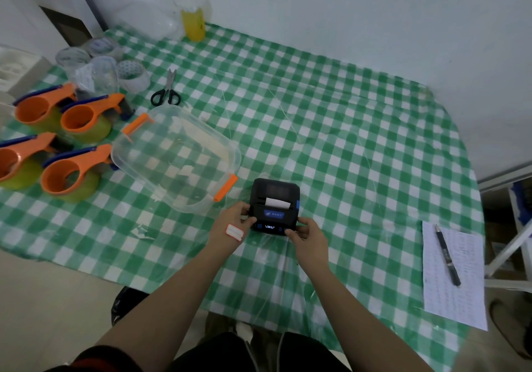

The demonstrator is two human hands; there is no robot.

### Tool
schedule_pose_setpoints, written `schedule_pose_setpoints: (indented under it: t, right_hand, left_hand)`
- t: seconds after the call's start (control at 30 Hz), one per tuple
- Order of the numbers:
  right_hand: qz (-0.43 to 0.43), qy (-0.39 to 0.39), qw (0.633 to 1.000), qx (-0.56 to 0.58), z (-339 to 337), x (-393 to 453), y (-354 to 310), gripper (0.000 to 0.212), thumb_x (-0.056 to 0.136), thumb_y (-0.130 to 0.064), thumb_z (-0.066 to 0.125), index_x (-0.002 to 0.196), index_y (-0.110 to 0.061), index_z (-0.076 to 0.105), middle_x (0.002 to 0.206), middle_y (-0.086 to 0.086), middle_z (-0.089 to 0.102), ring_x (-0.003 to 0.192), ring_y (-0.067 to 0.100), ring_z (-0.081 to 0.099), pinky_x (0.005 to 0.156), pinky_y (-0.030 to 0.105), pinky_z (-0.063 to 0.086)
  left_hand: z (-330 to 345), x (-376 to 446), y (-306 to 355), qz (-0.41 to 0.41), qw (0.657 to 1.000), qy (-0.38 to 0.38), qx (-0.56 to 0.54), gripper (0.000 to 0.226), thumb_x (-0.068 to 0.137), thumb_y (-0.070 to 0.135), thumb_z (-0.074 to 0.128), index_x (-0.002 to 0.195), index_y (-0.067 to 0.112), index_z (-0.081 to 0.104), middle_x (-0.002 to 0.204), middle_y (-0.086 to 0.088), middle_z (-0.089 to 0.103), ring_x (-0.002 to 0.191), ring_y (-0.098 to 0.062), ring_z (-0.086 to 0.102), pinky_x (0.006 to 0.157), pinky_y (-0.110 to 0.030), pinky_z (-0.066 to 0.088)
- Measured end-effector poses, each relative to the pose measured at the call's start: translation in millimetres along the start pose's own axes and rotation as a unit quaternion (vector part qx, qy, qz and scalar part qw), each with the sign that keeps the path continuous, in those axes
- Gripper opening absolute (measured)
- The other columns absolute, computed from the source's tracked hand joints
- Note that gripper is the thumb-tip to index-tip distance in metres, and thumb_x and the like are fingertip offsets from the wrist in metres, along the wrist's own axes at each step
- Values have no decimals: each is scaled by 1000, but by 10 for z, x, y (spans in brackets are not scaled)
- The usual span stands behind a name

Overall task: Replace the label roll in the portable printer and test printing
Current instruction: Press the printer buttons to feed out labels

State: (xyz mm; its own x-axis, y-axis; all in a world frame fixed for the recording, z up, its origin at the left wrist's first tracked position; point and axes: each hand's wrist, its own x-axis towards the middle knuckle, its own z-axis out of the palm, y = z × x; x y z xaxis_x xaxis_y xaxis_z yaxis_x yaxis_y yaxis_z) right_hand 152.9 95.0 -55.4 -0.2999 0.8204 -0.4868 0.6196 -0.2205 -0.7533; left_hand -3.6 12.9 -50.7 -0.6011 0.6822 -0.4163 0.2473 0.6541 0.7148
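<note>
A green-and-white checked tablecloth (331,129) covers the table. Near its front edge stands the black portable printer (275,206), a white label strip (277,202) showing at its slot. The left hand (234,222), a red-edged label (234,232) stuck on its back, grips the printer's left side; the right hand (306,235) curls at its front right corner, thumb on the buttons. At ten o'clock lies a clear tub (175,155); beyond, scissors (167,90).

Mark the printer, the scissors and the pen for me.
printer (272,191): head view, on its black top cover.
scissors (166,95): head view, at the black handles.
pen (447,255): head view, mid-barrel, lying on the paper sheet.
</note>
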Motion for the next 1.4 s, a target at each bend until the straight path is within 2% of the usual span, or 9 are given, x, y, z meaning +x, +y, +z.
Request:
schedule_pose_setpoints:
  t: [0.07,0.17,0.33,1.03,1.4]
  right_hand:
    - [1,-3,1000,1,-9,6,2,36,85,-16,66,119,-13,54,102,8,68,86,16,60,76,31,52]
    - [-2,-7,1000,3,-17,7,-3,36,85,-16,65,119,-14,53,96,2,64,83,14,59,64,20,46]
    - [-3,-10,1000,-1,-22,9,1,36,85,-17,66,118,-14,53,94,0,63,80,12,59,61,15,42]
    - [-7,-12,1000,-6,-27,30,28,37,84,-20,66,118,-16,52,102,2,64,79,13,60,57,18,43]
    - [-9,-18,1000,-5,-33,29,33,37,85,-20,66,119,-16,52,103,2,64,80,14,60,57,18,43]
  left_hand:
    - [7,-7,-9,1,1000,1,-7,22,85,13,62,105,4,58,114,-15,67,100,-27,64,92,-42,51]
    - [14,-12,-13,-1,1000,1,-15,23,85,13,62,106,5,58,115,-14,66,98,-26,64,92,-42,51]
    - [7,-15,-13,0,1000,0,-9,23,85,15,62,106,7,58,115,-12,66,99,-26,64,91,-38,50]
    - [11,7,-13,2,1000,1,-11,24,85,13,62,106,3,57,114,-14,66,96,-26,64,84,-29,45]
    - [3,2,-18,7,1000,1,-9,24,85,13,62,107,3,57,115,-14,66,100,-28,63,90,-35,48]
